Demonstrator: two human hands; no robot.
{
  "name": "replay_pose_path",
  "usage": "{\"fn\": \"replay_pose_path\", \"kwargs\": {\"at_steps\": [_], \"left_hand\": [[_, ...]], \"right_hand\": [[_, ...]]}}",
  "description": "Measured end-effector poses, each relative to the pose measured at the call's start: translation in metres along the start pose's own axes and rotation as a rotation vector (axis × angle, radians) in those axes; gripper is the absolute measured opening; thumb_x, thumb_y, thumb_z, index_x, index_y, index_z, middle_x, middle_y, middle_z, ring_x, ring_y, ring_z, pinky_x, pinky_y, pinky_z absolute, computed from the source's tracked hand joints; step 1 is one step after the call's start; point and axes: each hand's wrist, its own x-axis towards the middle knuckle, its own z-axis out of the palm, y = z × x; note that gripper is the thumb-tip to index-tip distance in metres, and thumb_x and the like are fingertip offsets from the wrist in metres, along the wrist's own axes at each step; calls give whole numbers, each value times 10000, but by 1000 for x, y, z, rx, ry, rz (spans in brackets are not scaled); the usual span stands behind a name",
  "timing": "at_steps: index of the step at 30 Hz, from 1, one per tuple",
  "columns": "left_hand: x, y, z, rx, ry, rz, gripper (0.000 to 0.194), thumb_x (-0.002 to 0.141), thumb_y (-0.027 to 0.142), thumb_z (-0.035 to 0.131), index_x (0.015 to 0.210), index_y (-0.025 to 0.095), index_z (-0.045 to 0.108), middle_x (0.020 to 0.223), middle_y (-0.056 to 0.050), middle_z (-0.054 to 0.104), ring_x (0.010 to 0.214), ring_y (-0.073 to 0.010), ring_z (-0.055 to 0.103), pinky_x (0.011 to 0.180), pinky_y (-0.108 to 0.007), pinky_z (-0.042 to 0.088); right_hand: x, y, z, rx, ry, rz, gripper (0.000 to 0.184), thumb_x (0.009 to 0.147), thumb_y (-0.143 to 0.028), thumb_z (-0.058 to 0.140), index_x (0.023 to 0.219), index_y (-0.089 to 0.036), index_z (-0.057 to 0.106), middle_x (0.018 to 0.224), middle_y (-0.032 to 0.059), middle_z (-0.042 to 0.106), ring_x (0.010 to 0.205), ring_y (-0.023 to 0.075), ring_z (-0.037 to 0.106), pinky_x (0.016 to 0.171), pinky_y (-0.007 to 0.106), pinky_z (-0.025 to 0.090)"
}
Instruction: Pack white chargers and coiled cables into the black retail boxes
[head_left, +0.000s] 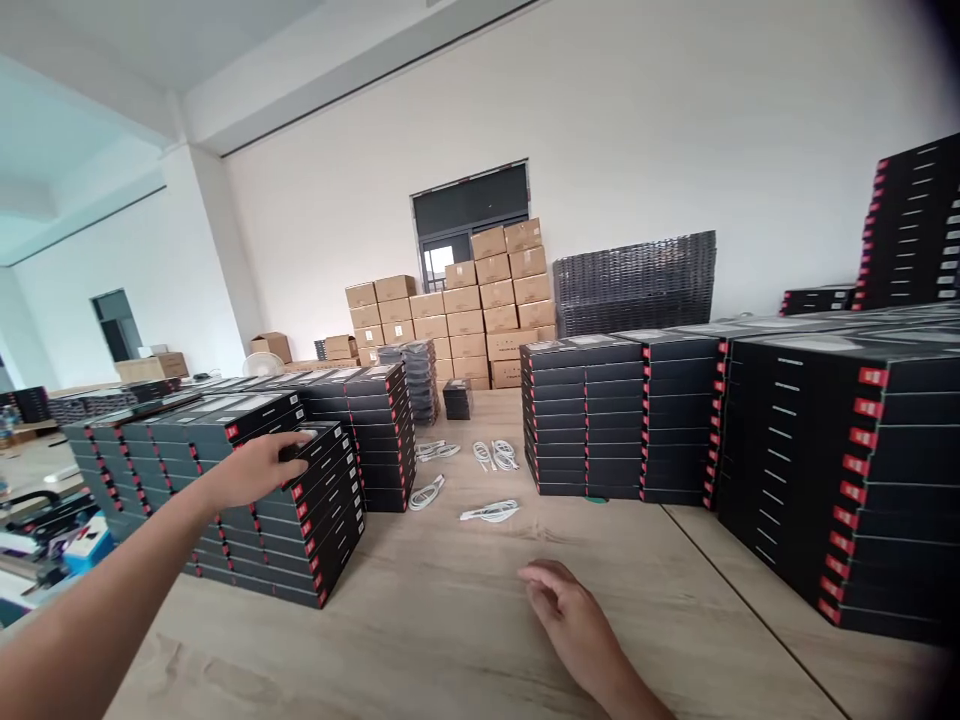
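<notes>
left hand on the top box of a near stack, right hand idle on the desk

the left hand (pixel 259 468) has its fingers curled over the flat black cardboard box with a red end tab (pixel 321 443), the top one of the leaning stack of black boxes (pixel 300 530) at the near left of the pale wood-grain desk (pixel 450 620); its grip looks closed on the box's near edge (the thumb is hidden). the right hand (pixel 574 615) lies open and empty on the desk, well apart from the coiled white cables (pixel 491 511). the box looks light, stiff and smooth, likely to slide off its neighbours; best taken by the long edges, thumb under, without tipping the tilted stack.
</notes>
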Motion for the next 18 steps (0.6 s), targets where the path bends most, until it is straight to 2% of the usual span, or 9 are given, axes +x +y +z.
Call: {"fn": "replay_pose_path", "kwargs": {"at_steps": [2, 4, 5, 7, 12, 18], "left_hand": [[-1, -6, -10, 43, -176, 84, 625, 692, 394, 658, 1301, 290, 560, 1364, -35, 574, 1213, -310, 553, 969, -374, 472], [1, -11, -19, 131, -356, 167, 708, 703, 321, 652, 1380, 360, 449, 1538, -4, 340, 1360, -321, 386, 1013, -401, 439], [3, -13, -22, 186, -417, 193, 727, 706, 268, 637, 1390, 388, 422, 1573, 14, 250, 1391, -326, 328, 1022, -418, 432], [11, -16, -25, 274, -487, 222, 742, 691, 172, 608, 1372, 410, 439, 1590, 33, 184, 1407, -325, 292, 1035, -430, 422], [29, -17, -19, 393, -536, 286, 770, 617, 46, 585, 1305, 388, 536, 1598, 20, 153, 1403, -318, 302, 1057, -397, 400], [37, -10, -14, 470, -539, 287, 726, 562, 28, 630, 1203, 368, 632, 1593, -14, 190, 1357, -324, 391, 1085, -407, 361]], "right_hand": [[0, -1, 0, -5, -21, 8, 334, 816, -298, 438, 933, -204, 737, 983, 90, 706, 834, 224, 670, 762, 344, 532], [-1, -1, -1, -12, -42, 24, 346, 817, -302, 428, 944, -202, 734, 983, 88, 706, 845, 223, 669, 772, 340, 528], [-1, -1, -2, -15, -50, 33, 350, 815, -304, 425, 946, -202, 733, 982, 87, 706, 849, 224, 669, 776, 339, 526], [-1, -1, -3, -19, -63, 45, 352, 814, -305, 420, 942, -204, 731, 986, 85, 707, 860, 226, 667, 787, 341, 520], [-1, -2, -5, -18, -85, 45, 357, 821, -306, 407, 932, -200, 730, 998, 90, 707, 887, 229, 662, 810, 345, 506], [-2, -3, -5, -16, -90, 61, 358, 820, -291, 413, 942, -189, 734, 986, 92, 710, 873, 226, 662, 791, 338, 503]]}}
